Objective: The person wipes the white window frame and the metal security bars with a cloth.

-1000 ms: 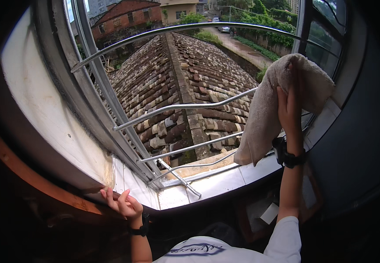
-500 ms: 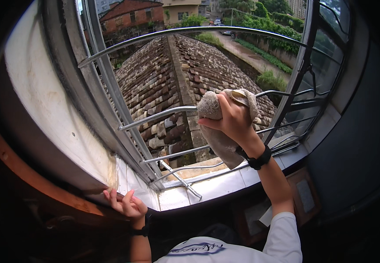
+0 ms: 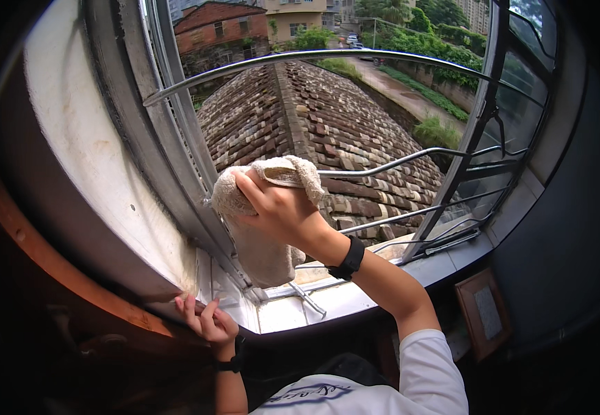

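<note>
My right hand (image 3: 283,211) grips a beige terry cloth (image 3: 262,259) wrapped over a metal window bar (image 3: 390,166), close to the bar's left end by the window frame (image 3: 193,162). Part of the cloth hangs down below my fingers and hides that stretch of bar. At the lower left, my left hand (image 3: 207,321) rests by the inner corner of the sill, fingers apart and slightly bent, touching the wall's edge. It holds nothing that I can see. Both wrists wear black bands.
More bars cross the opening, such as the upper bar (image 3: 314,55). A stay rod (image 3: 308,301) lies over the white tiled sill (image 3: 341,299). At right an open glazed sash (image 3: 514,104) stands outward. A wooden-framed piece (image 3: 483,315) sits below the sill. Outside is a tiled roof (image 3: 251,104).
My right hand has slid the cloth leftward along the bar, from near its middle to its left end. The left hand stays at the sill corner. The view has shifted slightly.
</note>
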Demonstrator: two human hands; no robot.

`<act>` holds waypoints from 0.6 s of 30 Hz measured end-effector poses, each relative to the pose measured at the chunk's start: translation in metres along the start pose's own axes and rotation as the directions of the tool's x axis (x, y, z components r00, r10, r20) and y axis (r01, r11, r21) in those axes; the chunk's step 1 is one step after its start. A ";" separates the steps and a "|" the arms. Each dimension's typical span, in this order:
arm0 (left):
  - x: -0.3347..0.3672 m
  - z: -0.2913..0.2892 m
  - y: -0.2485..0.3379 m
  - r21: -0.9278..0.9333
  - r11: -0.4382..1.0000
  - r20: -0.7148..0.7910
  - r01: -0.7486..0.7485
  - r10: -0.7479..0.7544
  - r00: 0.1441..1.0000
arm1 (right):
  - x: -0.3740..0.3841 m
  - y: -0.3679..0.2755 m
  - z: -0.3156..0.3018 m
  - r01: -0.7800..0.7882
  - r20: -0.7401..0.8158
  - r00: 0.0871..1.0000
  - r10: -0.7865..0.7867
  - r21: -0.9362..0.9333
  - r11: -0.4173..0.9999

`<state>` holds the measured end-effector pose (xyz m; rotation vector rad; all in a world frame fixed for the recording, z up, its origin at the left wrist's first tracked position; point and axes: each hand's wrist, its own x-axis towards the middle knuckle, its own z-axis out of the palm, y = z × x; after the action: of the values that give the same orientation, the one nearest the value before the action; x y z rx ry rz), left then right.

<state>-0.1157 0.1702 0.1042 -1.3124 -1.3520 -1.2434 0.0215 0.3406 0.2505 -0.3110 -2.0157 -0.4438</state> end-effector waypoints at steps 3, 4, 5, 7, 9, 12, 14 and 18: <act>0.001 0.002 0.000 -0.019 1.000 -0.004 0.002 -0.002 1.000 | -0.007 0.024 -0.027 -0.110 0.021 0.994 0.109 0.033 0.993; 0.001 0.002 0.000 -0.019 1.000 -0.010 0.000 0.000 1.000 | -0.014 0.032 -0.033 -0.189 0.049 0.981 0.186 0.064 0.980; 0.000 -0.001 -0.002 -0.019 1.000 -0.007 0.002 -0.002 1.000 | -0.022 0.042 -0.042 -0.254 0.078 0.964 0.252 0.014 0.967; 0.001 -0.002 -0.001 -0.013 1.000 0.003 0.004 -0.004 1.000 | -0.043 0.065 -0.066 -0.305 0.099 0.943 0.318 -0.128 0.944; 0.002 0.000 0.001 -0.015 1.000 -0.002 -0.002 0.002 1.000 | -0.061 0.087 -0.089 -0.266 0.101 0.949 0.298 -0.249 0.931; 0.001 0.002 -0.002 -0.006 1.000 -0.019 -0.010 0.010 1.000 | -0.061 0.108 -0.115 -0.187 0.149 0.959 0.241 -0.303 0.934; 0.001 0.002 0.000 -0.015 1.000 -0.042 0.012 -0.013 0.999 | -0.063 0.121 -0.127 -0.186 0.139 0.960 0.245 -0.341 0.921; 0.001 0.003 -0.001 -0.020 1.000 -0.037 -0.006 0.005 0.999 | -0.073 0.151 -0.155 -0.258 0.054 0.951 0.304 -0.400 0.879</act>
<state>-0.1165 0.1730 0.1043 -1.3004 -1.3123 -1.2742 0.2382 0.4063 0.2786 -0.8841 -1.9409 -0.6523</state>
